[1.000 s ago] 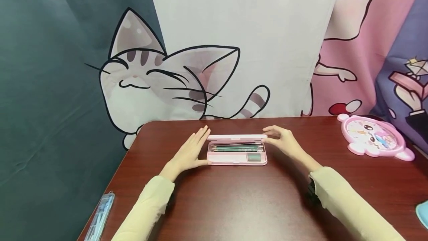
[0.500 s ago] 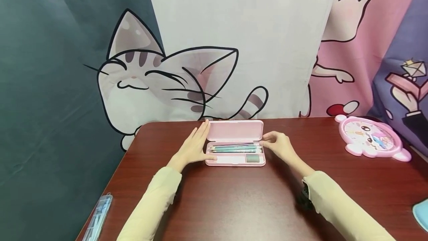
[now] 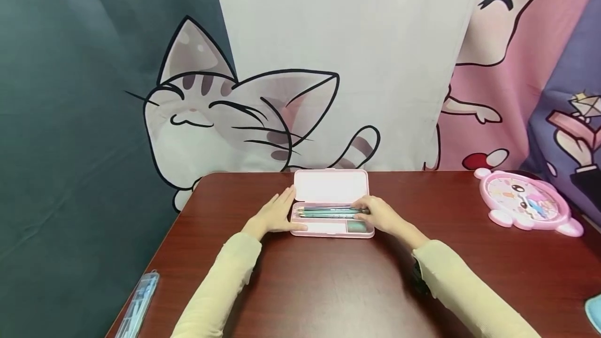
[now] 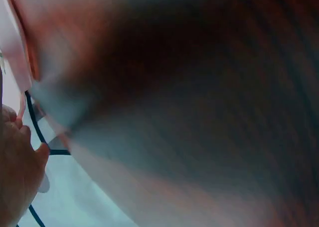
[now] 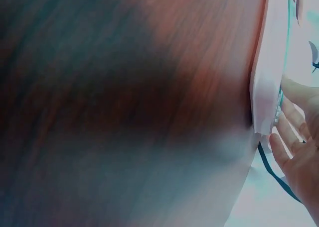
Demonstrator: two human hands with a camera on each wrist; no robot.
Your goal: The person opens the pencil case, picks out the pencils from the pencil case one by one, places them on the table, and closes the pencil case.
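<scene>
A pink pencil case [image 3: 324, 233] lies on the table with its lid [image 3: 331, 185] raised at the back. Several green pencils [image 3: 326, 213] fill its rear compartment. The front compartment has a grey-green block [image 3: 356, 226] at its right end. My left hand [image 3: 272, 215] rests at the case's left end, fingers straight, thumb over the front left corner. My right hand [image 3: 382, 216] reaches over the pencils' right ends, thumb in front and fingers behind. In the right wrist view its fingers [image 5: 291, 127] look fairly straight beside the silver pencil ends [image 5: 277, 115].
A pink animal-shaped clock [image 3: 526, 200] lies at the table's right. A slim clear case with blue contents [image 3: 137, 306] lies at the left edge. Part of a light-blue object [image 3: 593, 312] shows at the right edge. A cartoon curtain [image 3: 399, 67] hangs behind the table.
The case's lid has swung up and back from nearly upright to fully open. My right hand has left the lid's side and moved left over the pencil ends. The left hand stays by the case.
</scene>
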